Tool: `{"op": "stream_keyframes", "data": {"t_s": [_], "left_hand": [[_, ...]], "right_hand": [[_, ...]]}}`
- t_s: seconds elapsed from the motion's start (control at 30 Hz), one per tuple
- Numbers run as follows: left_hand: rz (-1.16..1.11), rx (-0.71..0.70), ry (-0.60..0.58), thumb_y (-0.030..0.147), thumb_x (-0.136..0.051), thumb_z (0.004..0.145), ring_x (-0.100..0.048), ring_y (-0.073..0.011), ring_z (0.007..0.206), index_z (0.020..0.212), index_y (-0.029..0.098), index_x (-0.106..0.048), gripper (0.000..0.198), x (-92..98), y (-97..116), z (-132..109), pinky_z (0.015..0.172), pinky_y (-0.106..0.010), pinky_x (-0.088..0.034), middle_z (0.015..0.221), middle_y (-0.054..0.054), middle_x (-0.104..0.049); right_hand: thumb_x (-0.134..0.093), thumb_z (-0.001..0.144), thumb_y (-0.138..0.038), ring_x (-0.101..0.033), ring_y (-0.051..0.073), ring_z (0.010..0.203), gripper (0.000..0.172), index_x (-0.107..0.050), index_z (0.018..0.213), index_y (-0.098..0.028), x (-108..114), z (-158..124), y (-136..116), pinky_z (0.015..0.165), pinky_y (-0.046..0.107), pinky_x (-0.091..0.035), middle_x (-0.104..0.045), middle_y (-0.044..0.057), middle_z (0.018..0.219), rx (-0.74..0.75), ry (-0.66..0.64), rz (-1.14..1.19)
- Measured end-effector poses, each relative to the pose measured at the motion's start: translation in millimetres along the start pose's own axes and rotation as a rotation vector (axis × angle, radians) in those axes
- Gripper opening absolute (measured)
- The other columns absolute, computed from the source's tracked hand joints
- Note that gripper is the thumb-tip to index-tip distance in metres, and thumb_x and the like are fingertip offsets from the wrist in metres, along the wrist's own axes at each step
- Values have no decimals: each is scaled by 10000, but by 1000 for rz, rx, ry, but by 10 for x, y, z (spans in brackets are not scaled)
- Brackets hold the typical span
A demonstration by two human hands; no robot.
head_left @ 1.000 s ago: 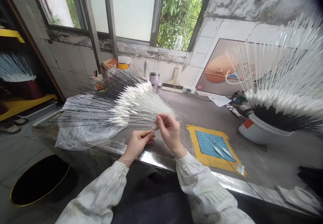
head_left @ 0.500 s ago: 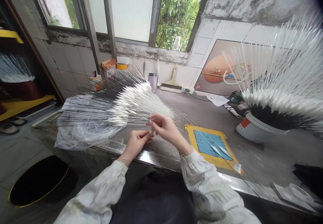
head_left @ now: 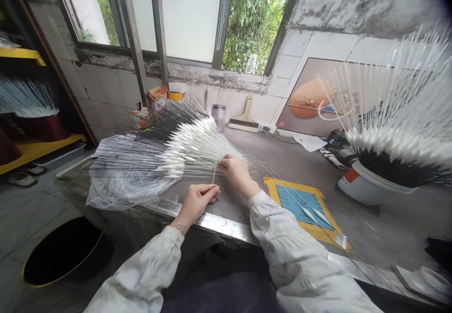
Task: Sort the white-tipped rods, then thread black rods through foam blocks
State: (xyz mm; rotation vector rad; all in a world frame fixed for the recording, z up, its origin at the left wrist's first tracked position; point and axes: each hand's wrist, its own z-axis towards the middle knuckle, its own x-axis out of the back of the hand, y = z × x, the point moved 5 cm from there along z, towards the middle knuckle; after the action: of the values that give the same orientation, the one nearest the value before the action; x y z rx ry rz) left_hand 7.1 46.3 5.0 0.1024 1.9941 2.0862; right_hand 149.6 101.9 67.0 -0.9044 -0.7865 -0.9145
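Tiled workroom, with a grey metal workbench (head_left: 287, 150) with a steel front edge set under a window (head_left: 190, 16); all positions are given relative to this bench. The right hand (head_left: 237, 174) is closed at the thumb and fingertips (head_left: 223, 164) on the upper end of a thin pale stick (head_left: 213, 174), which stands nearly upright above the bench's middle. The left hand (head_left: 196, 204) is curled, its fingers together, just below and beside the stick's lower end; contact between it and the stick cannot be confirmed. Both hands are over the front edge, and both sleeves (head_left: 293, 252) are white with gathered cuffs. A dense fan of thin rods with white spindle-shaped bodies and dark stems (head_left: 197, 146) lies directly left of the hands, on a clear plastic bag (head_left: 120, 188) at the bench's left end. Right of the hands, a yellow-bordered mat (head_left: 273, 186) carrying a blue card (head_left: 293, 204) lies on the bench, and two white spindle bodies (head_left: 310, 215) rest on the card. Farther right on the bench stands a white bucket (head_left: 353, 186), with a large upright spray of similar rods (head_left: 395, 143) fanning out of it.
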Motion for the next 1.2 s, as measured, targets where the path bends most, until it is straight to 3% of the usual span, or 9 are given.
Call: {"op": "stream_keyframes", "data": {"t_s": [0.23, 0.33, 0.47, 0.53, 0.73, 0.97, 1.03, 1.2], "left_hand": [[-1, 0, 0, 437, -764, 689, -714, -203, 758, 878, 122, -759, 367, -4, -12, 2, 717, -284, -580, 840, -111, -757], [0, -4, 4, 431, -767, 689, -714, -202, 755, 880, 120, -758, 365, -6, -6, -6, 719, -288, -581, 844, -111, -757], [-1, -7, 1, 425, -765, 693, -715, -196, 752, 885, 122, -757, 359, -5, -8, -10, 720, -284, -582, 842, -107, -757], [-4, -6, 3, 425, -765, 694, -715, -193, 749, 887, 125, -756, 358, 1, -14, -8, 724, -284, -584, 839, -104, -757], [-12, 3, 11, 428, -772, 683, -718, -195, 738, 879, 125, -756, 362, 8, -16, 5, 717, -288, -589, 829, -103, -758], [-34, 5, 8, 422, -776, 681, -716, -203, 750, 868, 125, -757, 352, 8, -19, 7, 744, -310, -590, 836, -98, -757], [-39, 1, 3, 420, -780, 677, -714, -207, 748, 865, 127, -759, 349, 12, -27, 7, 752, -325, -590, 834, -96, -757], [-56, -5, -11, 425, -789, 661, -711, -225, 777, 870, 132, -764, 361, 3, -27, 4, 789, -362, -585, 840, -94, -758]], "right_hand": [[-638, 841, -255, -609, 175, 851, 99, -689, 815, -173, -29, 61, 30, 731, 278, -432, -666, 57, 972, 31, -133, -153], [-553, 905, -253, -602, 169, 866, 159, -660, 843, -152, -33, 72, 51, 772, 317, -452, -660, 47, 962, 23, -132, -186], [-569, 900, -271, -604, 183, 899, 192, -632, 1020, -135, -30, 105, 80, 796, 336, -456, -658, 65, 990, 10, -107, -192], [-588, 881, -265, -610, 185, 869, 172, -651, 976, -135, -33, 120, 102, 774, 330, -459, -664, 70, 972, -4, -93, -179], [-632, 814, -189, -624, 177, 765, 88, -696, 755, -175, 134, 118, 90, 695, 265, -432, -688, 68, 864, 5, 29, -43], [-409, 971, -332, -611, 152, 707, 226, -580, 955, -185, 560, -104, -158, 679, 250, -436, -663, 46, 798, 54, 372, 248], [-367, 985, -353, -604, 138, 636, 244, -539, 999, -180, 534, -225, -202, 642, 248, -449, -652, 39, 768, 49, 432, 338], [-483, 935, -343, -611, 130, 545, 188, -574, 844, -208, 292, -441, -269, 562, 241, -485, -626, -4, 637, 102, 393, 529]]}}
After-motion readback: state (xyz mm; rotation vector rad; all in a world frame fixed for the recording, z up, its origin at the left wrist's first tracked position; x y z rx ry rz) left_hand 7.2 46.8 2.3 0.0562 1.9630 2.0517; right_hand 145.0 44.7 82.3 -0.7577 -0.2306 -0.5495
